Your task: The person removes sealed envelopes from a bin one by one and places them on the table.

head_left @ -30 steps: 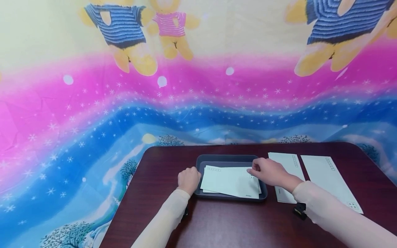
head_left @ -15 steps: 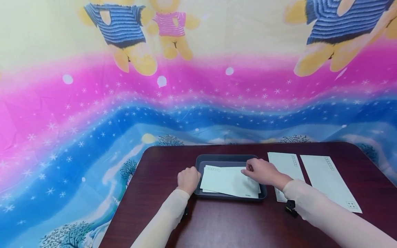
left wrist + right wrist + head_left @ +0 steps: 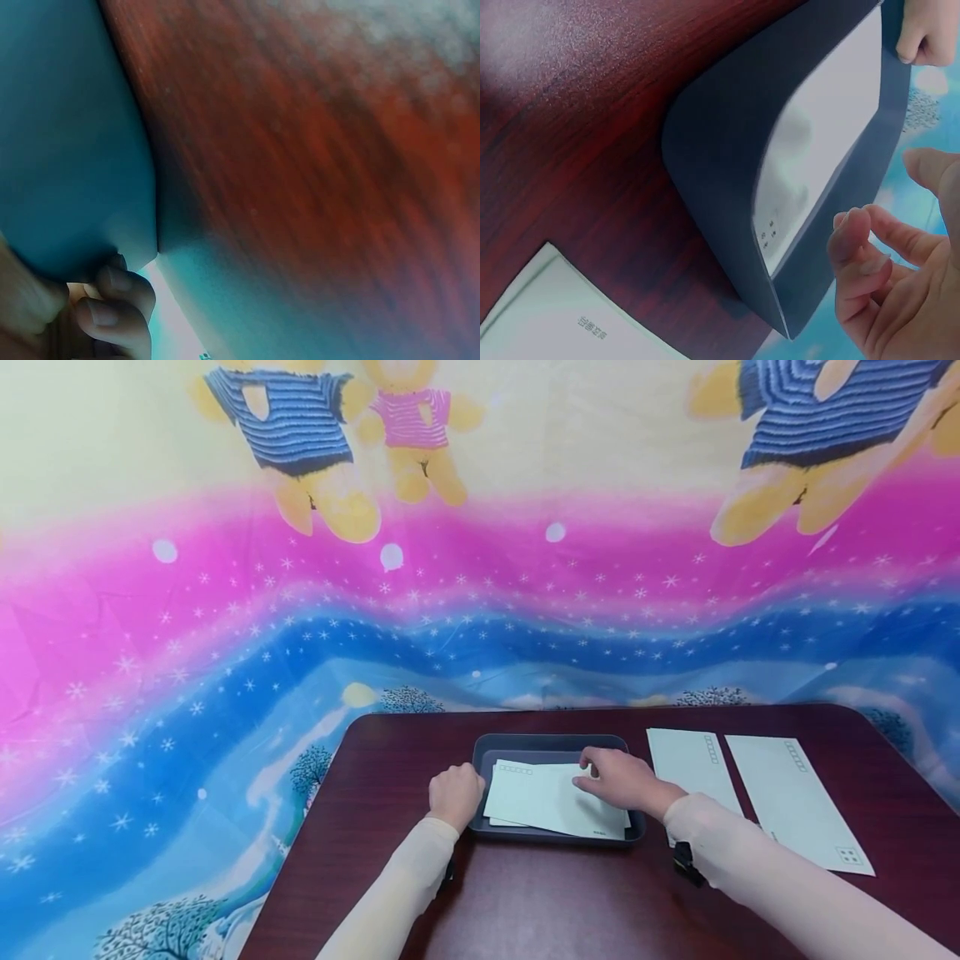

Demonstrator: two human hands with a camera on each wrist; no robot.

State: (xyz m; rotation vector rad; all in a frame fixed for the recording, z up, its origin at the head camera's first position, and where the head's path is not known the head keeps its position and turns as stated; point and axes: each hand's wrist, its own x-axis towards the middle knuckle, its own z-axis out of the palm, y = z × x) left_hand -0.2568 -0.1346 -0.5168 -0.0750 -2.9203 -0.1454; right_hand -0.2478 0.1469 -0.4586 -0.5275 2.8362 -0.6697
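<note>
A dark grey tray point(image 3: 555, 742) stands on the table, with white envelopes point(image 3: 532, 802) lying loosely stacked in it, their edges out of line. My left hand point(image 3: 456, 795) grips the tray's left rim; the left wrist view shows curled fingers point(image 3: 124, 304) at the tray wall point(image 3: 75, 150). Over the right part of the top envelope hovers my right hand point(image 3: 621, 778), thumb and forefinger apart. In the right wrist view nothing lies between its fingers point(image 3: 847, 236), and the envelope point(image 3: 825, 127) rests inside the tray below.
Two groups of white envelopes lie right of the tray: one envelope point(image 3: 690, 768) close by, partly behind my right arm, and another envelope point(image 3: 787, 785) farther right. The dark red table point(image 3: 540, 902) ends at a patterned curtain point(image 3: 480, 610) behind.
My right hand has moved left over the tray, and its thumb and forefinger have parted. The left hand, the tray and the envelopes stay in place.
</note>
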